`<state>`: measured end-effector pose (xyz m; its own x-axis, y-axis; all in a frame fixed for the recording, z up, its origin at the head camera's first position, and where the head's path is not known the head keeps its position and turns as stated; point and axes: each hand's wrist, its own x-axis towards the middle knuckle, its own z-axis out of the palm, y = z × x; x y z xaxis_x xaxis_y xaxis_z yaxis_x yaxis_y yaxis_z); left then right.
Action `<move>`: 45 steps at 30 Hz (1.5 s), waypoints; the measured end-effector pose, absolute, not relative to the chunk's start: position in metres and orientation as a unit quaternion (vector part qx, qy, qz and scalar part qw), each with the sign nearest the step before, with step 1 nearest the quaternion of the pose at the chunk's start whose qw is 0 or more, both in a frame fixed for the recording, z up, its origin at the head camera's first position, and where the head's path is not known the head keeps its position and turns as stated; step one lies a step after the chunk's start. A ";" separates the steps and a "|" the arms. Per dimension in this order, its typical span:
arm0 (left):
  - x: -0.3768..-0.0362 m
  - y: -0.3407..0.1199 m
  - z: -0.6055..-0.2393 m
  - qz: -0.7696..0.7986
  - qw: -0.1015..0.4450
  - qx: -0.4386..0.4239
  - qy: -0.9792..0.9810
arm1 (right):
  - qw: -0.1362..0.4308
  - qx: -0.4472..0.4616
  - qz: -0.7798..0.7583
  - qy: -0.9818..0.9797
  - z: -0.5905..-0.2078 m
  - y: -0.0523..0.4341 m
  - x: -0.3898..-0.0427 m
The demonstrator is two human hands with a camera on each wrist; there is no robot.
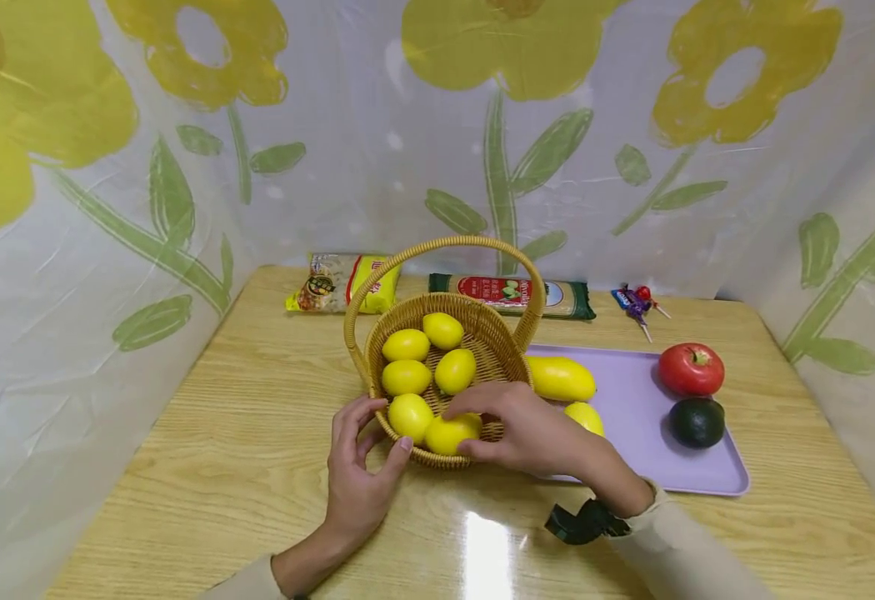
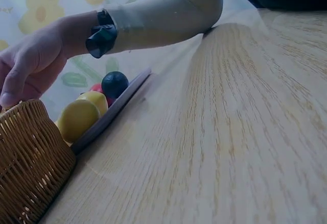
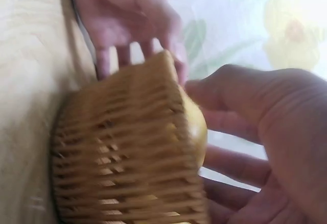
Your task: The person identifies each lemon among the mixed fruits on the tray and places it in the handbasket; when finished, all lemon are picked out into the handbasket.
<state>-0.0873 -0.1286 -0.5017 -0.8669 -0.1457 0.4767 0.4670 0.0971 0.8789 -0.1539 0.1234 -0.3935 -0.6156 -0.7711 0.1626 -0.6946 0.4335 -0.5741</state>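
1. The right hand (image 1: 531,433) reaches over the near rim of the basket (image 1: 508,350); its grip curls round a lemon (image 1: 448,434) lying just inside that rim.
2. The left hand (image 1: 358,462) steadies the basket wall from outside, fingers curved against the wicker, thumb at the rim.
3. Five other lemons share the basket, so the held one is best lowered into a free gap rather than onto its neighbours.
4. Keeping the left hand pressed on should stop the basket sliding on the glossy bench (image 1: 242,467).
5. Two more yellow fruits (image 1: 561,377) wait on the purple tray (image 1: 707,475), just right of the basket.
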 end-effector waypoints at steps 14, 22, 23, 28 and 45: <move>-0.089 -0.127 -0.503 -0.664 0.226 -0.115 -0.704 | 0.098 -0.359 -0.566 0.736 -0.413 0.196 -0.153; -0.088 -0.128 -0.503 -0.661 0.228 -0.115 -0.705 | 0.071 -0.279 -0.604 0.743 -0.429 0.271 -0.140; -0.088 -0.128 -0.503 -0.662 0.228 -0.115 -0.705 | 0.066 -0.271 -0.603 0.747 -0.432 0.278 -0.138; -0.088 -0.129 -0.502 -0.664 0.228 -0.116 -0.703 | 0.043 -0.238 -0.568 0.786 -0.445 0.300 -0.139; -0.088 -0.129 -0.502 -0.663 0.224 -0.113 -0.705 | 0.039 -0.165 -0.431 0.886 -0.466 0.282 -0.144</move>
